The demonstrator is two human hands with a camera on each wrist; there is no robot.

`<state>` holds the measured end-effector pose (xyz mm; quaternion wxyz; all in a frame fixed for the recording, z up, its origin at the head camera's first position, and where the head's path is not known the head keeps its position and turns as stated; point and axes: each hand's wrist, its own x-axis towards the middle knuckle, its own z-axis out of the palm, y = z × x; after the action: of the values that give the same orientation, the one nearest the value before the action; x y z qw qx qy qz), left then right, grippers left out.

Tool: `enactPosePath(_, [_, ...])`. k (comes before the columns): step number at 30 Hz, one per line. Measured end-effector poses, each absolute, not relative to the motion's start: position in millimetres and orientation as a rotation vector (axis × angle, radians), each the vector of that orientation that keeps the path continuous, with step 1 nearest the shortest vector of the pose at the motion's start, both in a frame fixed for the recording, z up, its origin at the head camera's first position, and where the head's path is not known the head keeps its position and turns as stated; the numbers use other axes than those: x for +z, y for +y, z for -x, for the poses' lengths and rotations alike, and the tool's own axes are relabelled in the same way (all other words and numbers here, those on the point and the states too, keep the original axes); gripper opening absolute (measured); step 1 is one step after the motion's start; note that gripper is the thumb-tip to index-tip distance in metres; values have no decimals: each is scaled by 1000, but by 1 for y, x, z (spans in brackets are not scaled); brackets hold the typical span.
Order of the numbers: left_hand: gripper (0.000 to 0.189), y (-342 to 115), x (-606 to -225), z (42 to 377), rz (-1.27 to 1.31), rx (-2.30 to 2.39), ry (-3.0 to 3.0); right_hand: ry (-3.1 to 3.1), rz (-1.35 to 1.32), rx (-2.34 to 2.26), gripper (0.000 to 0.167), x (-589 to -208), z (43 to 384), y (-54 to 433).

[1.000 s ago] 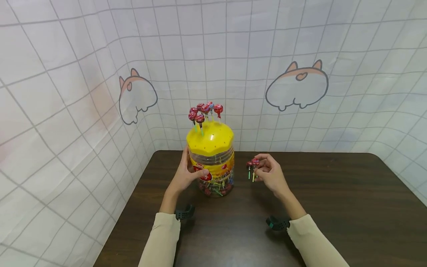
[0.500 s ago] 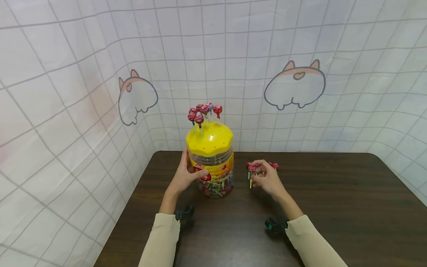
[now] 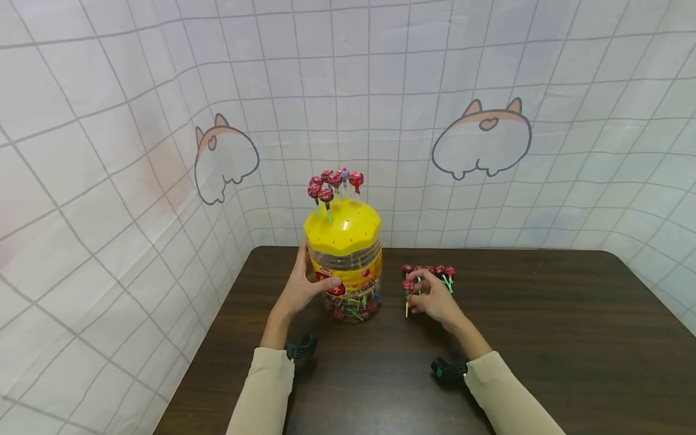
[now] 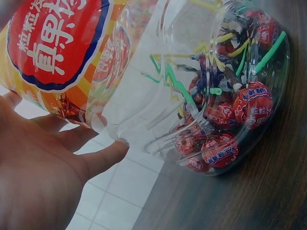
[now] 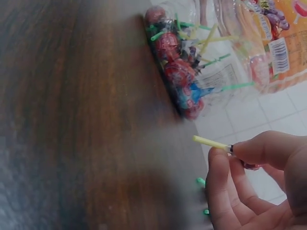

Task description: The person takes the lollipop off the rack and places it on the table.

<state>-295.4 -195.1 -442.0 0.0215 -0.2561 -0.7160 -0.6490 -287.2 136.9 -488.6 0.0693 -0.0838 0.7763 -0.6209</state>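
Observation:
A clear plastic candy jar (image 3: 356, 269) with a yellow domed lid (image 3: 345, 232) stands on the table. My left hand (image 3: 298, 290) holds it from the left, thumb across the label. Several red-wrapped lollipops (image 3: 326, 194) stick up from the lid's left and back, and loose ones (image 4: 253, 105) fill the jar's bottom. To the right of the jar, my right hand (image 3: 434, 299) pinches a lollipop (image 3: 408, 285), its yellow stick (image 5: 209, 142) pointing down past the fingertips. Behind that hand lies a row of lollipops (image 3: 449, 272), partly hidden by it.
The dark wooden table (image 3: 544, 338) extends to the right and toward me. A white grid-patterned cloth (image 3: 380, 78) with printed corgi rears hangs behind and to the left. Each wrist wears a black band (image 3: 448, 367).
My right hand has drawn a lollipop from the row slightly toward me and down in the view, uncovering more of the row. My left hand and the jar have stayed put.

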Motion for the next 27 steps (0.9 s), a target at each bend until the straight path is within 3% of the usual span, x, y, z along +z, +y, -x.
enactPosePath(27, [108, -193, -443, 296, 727, -1970, -2259, 2528, 330, -1606, 34, -503, 303, 142])
